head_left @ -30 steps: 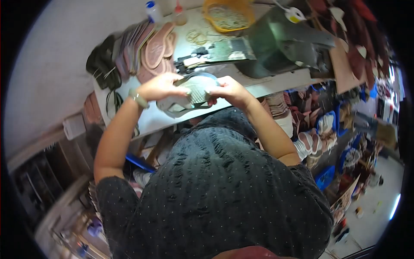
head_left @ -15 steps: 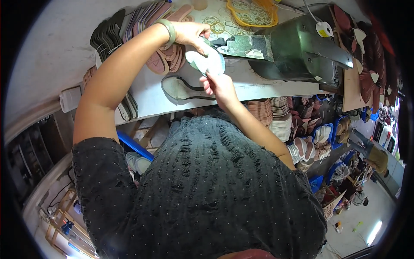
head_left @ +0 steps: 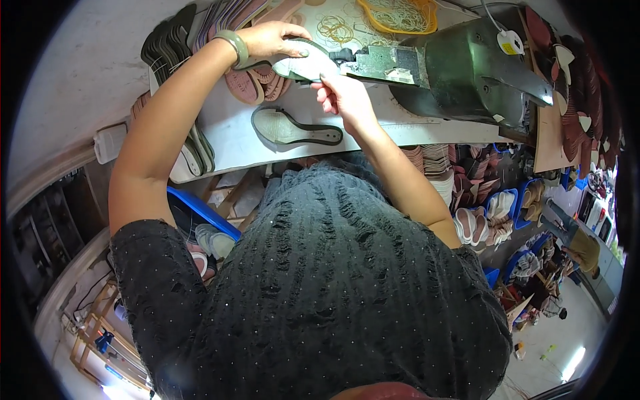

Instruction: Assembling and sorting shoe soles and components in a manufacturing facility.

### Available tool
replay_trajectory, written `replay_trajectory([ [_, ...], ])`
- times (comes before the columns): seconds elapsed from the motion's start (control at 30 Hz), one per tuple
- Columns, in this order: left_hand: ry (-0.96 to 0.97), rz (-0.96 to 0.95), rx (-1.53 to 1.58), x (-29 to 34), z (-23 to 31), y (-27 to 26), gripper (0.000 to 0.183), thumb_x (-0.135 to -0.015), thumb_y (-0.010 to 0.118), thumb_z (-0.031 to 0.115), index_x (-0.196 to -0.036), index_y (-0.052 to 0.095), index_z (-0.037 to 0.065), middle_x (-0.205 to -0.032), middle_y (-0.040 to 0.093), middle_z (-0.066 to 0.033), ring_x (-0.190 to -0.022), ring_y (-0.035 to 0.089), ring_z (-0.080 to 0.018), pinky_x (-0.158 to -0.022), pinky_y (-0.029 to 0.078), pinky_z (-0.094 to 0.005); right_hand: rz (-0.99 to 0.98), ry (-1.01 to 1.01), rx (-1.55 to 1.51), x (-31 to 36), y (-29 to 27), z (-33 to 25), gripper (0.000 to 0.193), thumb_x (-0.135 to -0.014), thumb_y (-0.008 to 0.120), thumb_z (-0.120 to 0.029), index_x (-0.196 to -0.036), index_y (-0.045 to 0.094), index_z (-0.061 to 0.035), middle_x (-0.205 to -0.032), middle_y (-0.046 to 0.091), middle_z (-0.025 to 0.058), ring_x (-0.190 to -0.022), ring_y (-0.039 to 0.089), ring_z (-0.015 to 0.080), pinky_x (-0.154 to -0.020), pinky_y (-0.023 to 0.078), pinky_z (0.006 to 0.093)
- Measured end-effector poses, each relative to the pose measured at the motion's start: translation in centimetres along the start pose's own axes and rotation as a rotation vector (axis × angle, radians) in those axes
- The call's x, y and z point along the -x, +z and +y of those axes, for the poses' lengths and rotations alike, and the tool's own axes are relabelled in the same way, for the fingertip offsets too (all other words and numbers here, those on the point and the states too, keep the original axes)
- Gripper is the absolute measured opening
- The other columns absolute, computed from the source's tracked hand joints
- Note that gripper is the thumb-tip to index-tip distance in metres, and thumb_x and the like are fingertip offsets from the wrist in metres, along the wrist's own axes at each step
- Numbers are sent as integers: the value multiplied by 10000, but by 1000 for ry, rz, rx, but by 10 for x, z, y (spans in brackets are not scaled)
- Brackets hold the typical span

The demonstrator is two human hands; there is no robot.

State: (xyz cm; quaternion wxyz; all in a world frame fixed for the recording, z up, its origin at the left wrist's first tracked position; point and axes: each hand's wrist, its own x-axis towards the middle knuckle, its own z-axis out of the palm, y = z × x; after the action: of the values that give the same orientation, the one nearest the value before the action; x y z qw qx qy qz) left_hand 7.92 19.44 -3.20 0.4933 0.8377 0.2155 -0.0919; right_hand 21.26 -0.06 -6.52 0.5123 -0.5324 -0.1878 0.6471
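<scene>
A shoe sole (head_left: 303, 67), pale and brightly lit on top with a dark edge, lies between my two hands at the near end of the machine's flat metal arm (head_left: 373, 61). My left hand (head_left: 270, 41), with a bangle on its wrist, grips it from the far left, thumb over the upper face. On the near right edge, my right hand (head_left: 348, 100) pinches it between thumb and forefinger, the other fingers curled. Closer to me, another pale sole with a dark rim (head_left: 287, 127) rests flat on the white table. Glare hides detail on the held sole.
The dark green machine (head_left: 460, 73) fills the table's right side. A yellow basket (head_left: 400, 17) of rubber bands stands behind. Stacks of dark soles (head_left: 167, 50) and pink insoles (head_left: 247, 87) lie at left. Blue crates (head_left: 523, 200) and a person (head_left: 577, 240) are farther right.
The held sole has gone from tilted up between my hands to lying lower and flatter beside the machine arm. My left hand has shifted left. The sole on the table shows more fully.
</scene>
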Motion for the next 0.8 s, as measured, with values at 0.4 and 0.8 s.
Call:
replay_trajectory([
  [0.4, -144, 341, 365, 35, 0, 64, 432, -848, 653, 206, -1218, 531, 19, -1084, 605, -72, -1000, 548, -132, -894, 438, -276, 64, -146, 255, 1, -11, -12, 335, -901, 503, -264, -786, 651, 14, -644, 647, 61, -486, 541, 90, -485, 413, 226],
  [0.8, -212, 848, 153, 25, 24, 113, 546, -807, 646, 406, -1223, 545, 67, -1063, 642, -176, -993, 617, -294, -866, 465, -362, -71, -292, 408, 15, -25, 60, 225, -802, 646, -106, -990, 601, 10, -830, 619, 20, -736, 530, 68, -680, 456, 230],
])
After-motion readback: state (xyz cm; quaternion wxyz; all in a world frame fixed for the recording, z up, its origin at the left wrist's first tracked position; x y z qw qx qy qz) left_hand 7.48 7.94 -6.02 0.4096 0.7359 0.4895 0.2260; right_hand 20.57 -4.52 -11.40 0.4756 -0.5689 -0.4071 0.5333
